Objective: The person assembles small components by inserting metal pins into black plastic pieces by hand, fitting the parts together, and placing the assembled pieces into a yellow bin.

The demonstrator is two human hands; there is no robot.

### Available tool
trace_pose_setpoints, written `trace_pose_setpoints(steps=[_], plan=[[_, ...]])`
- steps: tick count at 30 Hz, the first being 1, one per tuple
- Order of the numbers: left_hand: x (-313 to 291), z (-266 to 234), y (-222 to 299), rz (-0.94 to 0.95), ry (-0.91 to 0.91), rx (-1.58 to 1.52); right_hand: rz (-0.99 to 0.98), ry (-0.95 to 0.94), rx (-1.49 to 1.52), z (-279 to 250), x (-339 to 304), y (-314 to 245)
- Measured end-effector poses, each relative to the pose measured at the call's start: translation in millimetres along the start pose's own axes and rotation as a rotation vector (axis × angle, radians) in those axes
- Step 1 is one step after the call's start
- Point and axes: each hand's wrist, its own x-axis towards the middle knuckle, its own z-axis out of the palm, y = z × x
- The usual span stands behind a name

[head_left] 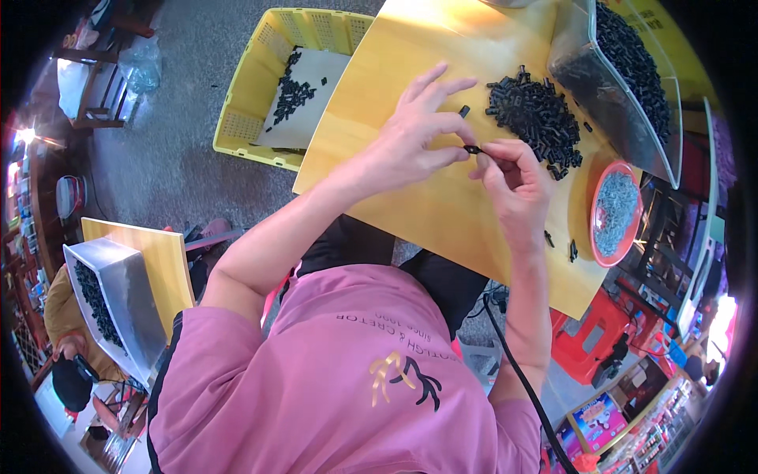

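Over the wooden table, my left hand [422, 130] pinches a small black plastic part [472, 149] between thumb and index finger, its other fingers spread. My right hand [517, 182] closes on the same part from the other side, fingertips together, the rest curled in. Just beyond my hands lies a heap of small black plastic parts [530, 114]. A single black part [464, 111] rests beside my left fingers. To the right of my right hand stands a red bowl [597, 251] filled with small silvery pieces [616, 212].
A clear bin [612, 95] of black parts stands at the table's far right. Left of the table [410, 213], a yellow crate [237, 118] holds more black parts. A red stool [588, 336] is at lower right. A person [75, 332] sits at left by a white bin [130, 292].
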Motion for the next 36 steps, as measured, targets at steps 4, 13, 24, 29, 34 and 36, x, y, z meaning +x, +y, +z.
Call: trace_pose_setpoints(steps=[4,13,24,29,34,36], plan=[[-0.6,-4.6,7.1,-0.048,0.016,-0.067,0.025,0.023,0.031,2.2,3.7,-13.1],[-3.5,-7.6,40.5,-0.478,-0.083,-0.872,-0.079,-0.005,0.174,-10.8,-8.4,-35.1],[-5.5,-8.0,59.8,-0.495,-0.089,-1.138,-0.17,-0.002,0.12,-16.2,-23.9,-56.6],[-8.3,-1.8,63.3,-0.52,-0.101,-1.188,-0.275,0.033,-0.045,-14.1,-28.8,-59.9],[-9.5,-1.3,66.2,-0.445,-0.125,-1.02,-0.304,0.007,-0.126,-19.2,-32.5,-61.7],[-9.8,-1.2,66.1,-0.395,-0.124,-0.967,-0.233,0.013,-0.07,-21.0,-33.6,-61.4]])
